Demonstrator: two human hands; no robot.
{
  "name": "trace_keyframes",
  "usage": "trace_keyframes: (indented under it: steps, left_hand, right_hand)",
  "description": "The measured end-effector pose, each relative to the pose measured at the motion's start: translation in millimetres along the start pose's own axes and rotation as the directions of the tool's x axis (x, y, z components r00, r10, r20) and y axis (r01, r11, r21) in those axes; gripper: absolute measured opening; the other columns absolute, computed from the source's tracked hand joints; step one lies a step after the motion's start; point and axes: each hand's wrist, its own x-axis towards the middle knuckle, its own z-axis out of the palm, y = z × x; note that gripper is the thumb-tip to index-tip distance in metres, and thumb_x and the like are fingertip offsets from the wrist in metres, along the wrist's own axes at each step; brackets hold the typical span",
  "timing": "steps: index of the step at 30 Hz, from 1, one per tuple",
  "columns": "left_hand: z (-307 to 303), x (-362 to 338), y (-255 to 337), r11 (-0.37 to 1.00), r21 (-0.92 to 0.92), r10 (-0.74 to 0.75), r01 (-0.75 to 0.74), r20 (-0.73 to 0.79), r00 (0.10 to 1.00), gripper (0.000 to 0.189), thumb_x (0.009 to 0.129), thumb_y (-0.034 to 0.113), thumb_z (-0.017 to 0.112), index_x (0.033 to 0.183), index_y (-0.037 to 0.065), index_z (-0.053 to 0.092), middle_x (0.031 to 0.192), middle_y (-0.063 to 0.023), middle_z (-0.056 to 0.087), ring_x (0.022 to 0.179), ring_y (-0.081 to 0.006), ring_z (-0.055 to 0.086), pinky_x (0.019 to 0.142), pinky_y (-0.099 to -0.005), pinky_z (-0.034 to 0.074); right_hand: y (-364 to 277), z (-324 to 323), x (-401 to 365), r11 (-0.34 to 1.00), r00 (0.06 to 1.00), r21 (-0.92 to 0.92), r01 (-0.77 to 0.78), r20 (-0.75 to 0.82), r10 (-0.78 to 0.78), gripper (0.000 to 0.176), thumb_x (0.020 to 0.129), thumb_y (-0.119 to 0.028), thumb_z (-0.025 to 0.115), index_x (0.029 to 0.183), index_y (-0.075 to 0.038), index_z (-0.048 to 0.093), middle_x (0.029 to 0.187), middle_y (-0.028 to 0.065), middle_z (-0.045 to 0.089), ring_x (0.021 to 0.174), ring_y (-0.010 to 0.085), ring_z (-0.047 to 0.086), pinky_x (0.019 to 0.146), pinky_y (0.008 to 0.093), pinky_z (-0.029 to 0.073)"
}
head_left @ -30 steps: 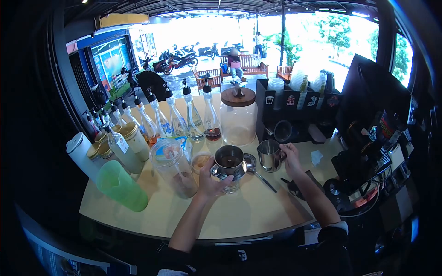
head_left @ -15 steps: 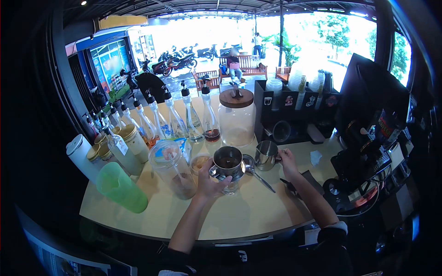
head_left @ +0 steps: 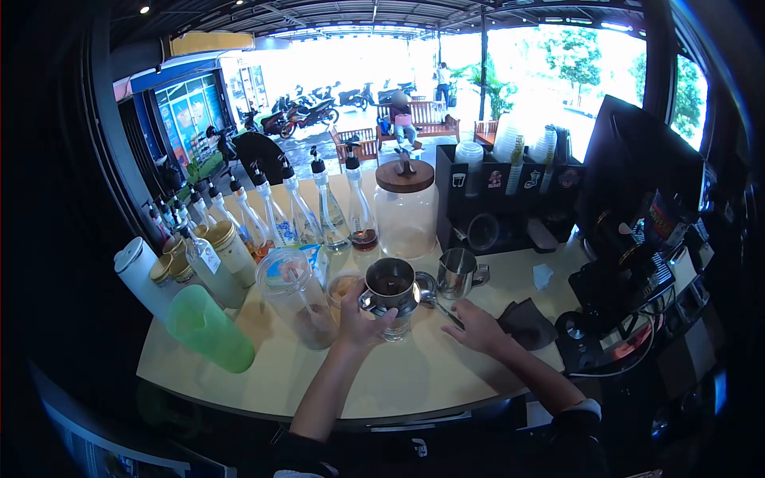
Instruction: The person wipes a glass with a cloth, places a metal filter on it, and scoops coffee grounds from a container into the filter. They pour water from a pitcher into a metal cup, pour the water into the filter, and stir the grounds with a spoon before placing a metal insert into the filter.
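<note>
My left hand (head_left: 360, 319) is wrapped round a metal coffee dripper (head_left: 391, 279) with dark contents, which sits on top of a clear glass (head_left: 394, 328). Just right of it lies a metal spoon (head_left: 428, 291), its handle slanting toward me. The fingers of my right hand (head_left: 476, 327) are closed at the end of that handle. Behind this hand a steel pitcher (head_left: 457, 273) stands upright on the counter, its handle to the right, touched by nothing. A small bowl (head_left: 343, 287) is partly hidden behind my left hand.
A clear plastic jug (head_left: 295, 307) and a green pitcher (head_left: 210, 331) stand at left. Pump bottles (head_left: 331, 215) line the back beside a wooden-lidded glass jar (head_left: 406, 211). A black cup organizer (head_left: 510, 191) and a dark cloth (head_left: 528, 324) are at right, on the counter (head_left: 398, 390).
My right hand has let go of the steel pitcher's handle and moved left and toward me to the spoon handle. My left hand stays round the dripper.
</note>
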Motion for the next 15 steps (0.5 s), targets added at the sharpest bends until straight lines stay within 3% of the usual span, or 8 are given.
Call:
trace_keyframes:
  steps: [3, 9, 15]
  left_hand:
    - [0, 0, 0, 1.000, -0.007, 0.003, -0.003, -0.002, 1.000, 0.060, 0.065, 0.029, 0.079, 0.113, -0.001, 0.058, 0.099, -0.0109, 0.066, 0.093, -0.0203, 0.064, 0.083, -0.0327, 0.050]
    - [0, -1, -5, 1.000, -0.022, 0.012, -0.013, -0.008, 1.000, 0.059, 0.065, 0.027, 0.079, 0.112, -0.001, 0.058, 0.099, -0.0112, 0.066, 0.093, -0.0206, 0.064, 0.084, -0.0330, 0.050]
    - [0, -1, -2, 1.000, -0.008, 0.001, -0.001, -0.003, 1.000, 0.058, 0.065, 0.026, 0.079, 0.111, -0.001, 0.058, 0.099, -0.0114, 0.066, 0.092, -0.0207, 0.064, 0.083, -0.0333, 0.050]
  right_hand:
    - [1, 13, 3, 0.993, 0.993, -0.114, -0.032, 0.113, 0.045, 0.027, 0.088, -0.023, 0.059, 0.098, 0.000, 0.051, 0.098, 0.0177, 0.058, 0.082, 0.0339, 0.064, 0.068, 0.0424, 0.053]
    - [-7, 13, 7, 0.960, 0.989, -0.269, -0.081, 0.099, 0.111, 0.021, 0.089, -0.017, 0.053, 0.095, 0.002, 0.049, 0.090, 0.0197, 0.061, 0.075, 0.0350, 0.066, 0.065, 0.0400, 0.056]
    - [-18, -22, 11, 0.970, 0.972, -0.074, -0.232, 0.025, 0.234, 0.016, 0.094, -0.016, 0.046, 0.097, 0.000, 0.048, 0.083, 0.0223, 0.063, 0.074, 0.0417, 0.063, 0.067, 0.0512, 0.050]
